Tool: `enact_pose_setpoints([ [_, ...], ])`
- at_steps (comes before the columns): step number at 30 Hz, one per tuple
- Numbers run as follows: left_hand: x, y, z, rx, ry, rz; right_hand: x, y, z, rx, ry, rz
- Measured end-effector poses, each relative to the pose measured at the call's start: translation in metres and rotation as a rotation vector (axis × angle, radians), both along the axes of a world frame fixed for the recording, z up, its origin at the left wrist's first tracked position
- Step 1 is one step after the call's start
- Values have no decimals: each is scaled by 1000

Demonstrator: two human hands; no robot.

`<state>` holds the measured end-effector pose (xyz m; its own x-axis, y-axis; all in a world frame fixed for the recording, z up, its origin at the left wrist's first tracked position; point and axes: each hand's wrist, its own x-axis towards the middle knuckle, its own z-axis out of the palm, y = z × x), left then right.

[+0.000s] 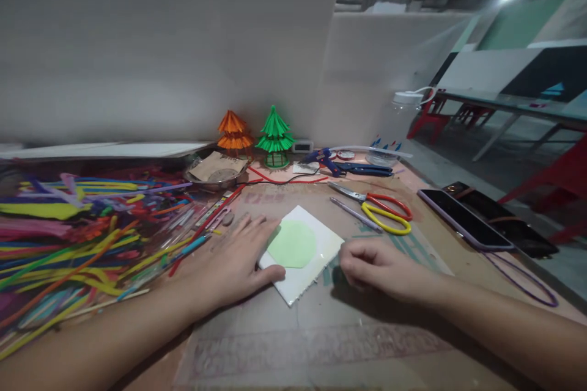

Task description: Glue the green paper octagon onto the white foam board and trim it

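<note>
A white square pad [324, 233] lies turned cornerwise on the table, with a pale green many-sided paper piece [293, 244] on top of it. My left hand [241, 256] rests flat at the pad's left side, fingers spread and the thumb lying on its lower left edge. By the right corner of the pad is my right hand [371, 266], its fingers curled closed. What those fingers hold, if anything, is hidden. Behind it lie scissors [385, 208] with red and yellow handles and a pale purple pen [355, 214].
Colourful pipe cleaners [92, 238] spread over the left side. At the back stand an orange tree [233, 131] and a green tree [275, 134], a metal bowl [215, 177], a blue glue gun [323, 160] and a clear bottle [403, 119]. A phone [465, 220] lies right.
</note>
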<state>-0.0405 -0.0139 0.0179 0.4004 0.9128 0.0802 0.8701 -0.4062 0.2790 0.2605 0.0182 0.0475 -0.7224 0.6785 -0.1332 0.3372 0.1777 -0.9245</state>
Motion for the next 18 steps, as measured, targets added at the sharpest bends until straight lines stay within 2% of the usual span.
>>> enact_pose_setpoints([
  [3, 4, -4, 5, -29, -10, 26, -1, 14, 4, 393, -111, -200],
  [5, 8, -6, 7, -32, -36, 5, -1, 21, -1, 530, -180, -273],
  [6, 9, -6, 7, -36, -57, -16, -2, 23, -4, 545, -203, -279],
  [9, 11, -4, 5, -58, -152, -72, -4, 24, -17, 457, -173, -240],
  [12, 11, -2, 0, -103, -272, -91, -10, 20, -23, 328, 21, -234],
  [14, 11, 0, -3, -83, -364, -90, -16, 19, -20, 264, 205, -290],
  [18, 10, 3, -4, 115, -596, -10, -30, 20, -4, 113, 553, -501],
])
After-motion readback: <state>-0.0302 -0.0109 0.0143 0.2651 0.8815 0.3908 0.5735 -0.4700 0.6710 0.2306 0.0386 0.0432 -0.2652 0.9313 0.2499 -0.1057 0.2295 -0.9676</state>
